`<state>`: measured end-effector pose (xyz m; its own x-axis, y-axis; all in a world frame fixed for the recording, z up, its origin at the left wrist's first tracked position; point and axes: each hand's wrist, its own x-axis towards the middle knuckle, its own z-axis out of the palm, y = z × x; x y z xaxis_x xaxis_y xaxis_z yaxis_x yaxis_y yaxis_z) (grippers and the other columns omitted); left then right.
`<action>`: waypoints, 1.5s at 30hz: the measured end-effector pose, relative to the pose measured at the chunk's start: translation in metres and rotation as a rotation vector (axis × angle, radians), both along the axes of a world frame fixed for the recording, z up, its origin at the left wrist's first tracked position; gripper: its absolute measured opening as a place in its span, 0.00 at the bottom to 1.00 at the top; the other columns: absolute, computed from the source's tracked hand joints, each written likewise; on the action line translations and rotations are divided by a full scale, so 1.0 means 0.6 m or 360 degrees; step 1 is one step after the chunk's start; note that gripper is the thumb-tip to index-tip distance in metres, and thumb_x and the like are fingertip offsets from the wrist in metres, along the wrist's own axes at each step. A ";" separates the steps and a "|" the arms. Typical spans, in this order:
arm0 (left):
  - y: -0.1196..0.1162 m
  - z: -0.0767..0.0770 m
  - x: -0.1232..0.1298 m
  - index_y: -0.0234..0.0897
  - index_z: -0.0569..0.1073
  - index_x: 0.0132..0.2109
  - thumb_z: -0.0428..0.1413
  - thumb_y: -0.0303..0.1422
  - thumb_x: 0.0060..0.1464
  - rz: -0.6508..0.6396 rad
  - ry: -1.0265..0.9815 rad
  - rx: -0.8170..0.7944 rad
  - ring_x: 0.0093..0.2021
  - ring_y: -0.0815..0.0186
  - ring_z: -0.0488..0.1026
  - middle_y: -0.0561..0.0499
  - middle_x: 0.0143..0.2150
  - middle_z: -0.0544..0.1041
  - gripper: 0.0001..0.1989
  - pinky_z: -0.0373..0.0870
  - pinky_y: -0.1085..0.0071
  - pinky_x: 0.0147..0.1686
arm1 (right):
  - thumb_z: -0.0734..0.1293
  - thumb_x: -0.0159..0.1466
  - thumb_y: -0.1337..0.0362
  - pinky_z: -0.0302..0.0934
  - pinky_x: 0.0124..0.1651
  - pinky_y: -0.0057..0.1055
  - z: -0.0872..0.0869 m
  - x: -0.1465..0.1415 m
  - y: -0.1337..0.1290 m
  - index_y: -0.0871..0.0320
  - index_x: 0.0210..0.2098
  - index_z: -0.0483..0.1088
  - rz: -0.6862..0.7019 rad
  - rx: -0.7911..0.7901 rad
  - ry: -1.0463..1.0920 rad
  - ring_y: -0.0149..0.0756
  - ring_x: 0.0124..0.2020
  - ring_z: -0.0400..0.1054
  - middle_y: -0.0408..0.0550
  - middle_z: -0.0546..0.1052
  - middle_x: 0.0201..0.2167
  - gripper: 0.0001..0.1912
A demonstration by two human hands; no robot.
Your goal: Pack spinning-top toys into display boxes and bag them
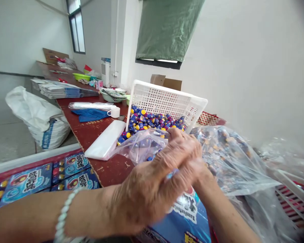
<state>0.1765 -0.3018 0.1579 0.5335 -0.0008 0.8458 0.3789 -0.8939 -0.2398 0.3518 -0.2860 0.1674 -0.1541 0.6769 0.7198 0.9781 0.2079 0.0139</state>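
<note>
My left hand (154, 189), with a pale bead bracelet (63, 211) at the wrist, reaches across the middle with fingers bent and close together, blurred by motion. A small bit of blue shows between its thumb and fingers; I cannot make out what it is. My right hand (201, 168) meets it from the right, its fingers mostly hidden behind the left. A clear plastic bag (144, 143) lies at the left fingertips. Below both hands is a blue printed box (190, 216). Just beyond, a white perforated basket (164, 98) stands tilted, holding many small blue-and-yellow toy pieces (152, 119).
A stack of flat plastic bags (105, 141) lies on the red table (78, 130), near a white mug (114, 112) and blue cloth (91, 115). Printed boxes (27, 182) fill a crate at lower left. A large filled plastic bag (230, 158) sits right.
</note>
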 end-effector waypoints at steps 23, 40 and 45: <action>0.199 0.001 -0.014 0.34 0.65 0.20 0.52 0.35 0.57 0.0239 -0.0187 -0.1045 0.22 0.72 0.59 0.57 0.19 0.62 0.18 0.51 0.72 0.26 | 0.58 0.64 0.75 0.51 0.22 0.25 -0.048 0.062 -0.068 0.52 0.45 0.66 -0.0141 -0.0263 -0.0973 0.33 0.32 0.70 0.50 0.70 0.47 0.14; 0.183 0.006 -0.001 0.34 0.72 0.38 0.46 0.16 0.46 -0.0380 0.0188 -0.0596 0.36 0.66 0.67 0.49 0.35 0.66 0.15 0.65 0.71 0.35 | 0.52 0.65 0.77 0.53 0.21 0.24 -0.005 0.163 -0.069 0.55 0.55 0.62 -0.1074 -0.0831 -0.1006 0.33 0.30 0.69 0.56 0.66 0.51 0.23; 0.217 0.017 0.017 0.38 0.78 0.31 0.47 0.15 0.44 -0.0030 0.0393 -0.0623 0.33 0.69 0.66 0.48 0.42 0.66 0.18 0.65 0.70 0.34 | 0.51 0.65 0.78 0.51 0.22 0.25 0.015 0.193 -0.079 0.57 0.52 0.66 -0.1115 -0.0741 -0.1020 0.35 0.31 0.69 0.53 0.70 0.45 0.22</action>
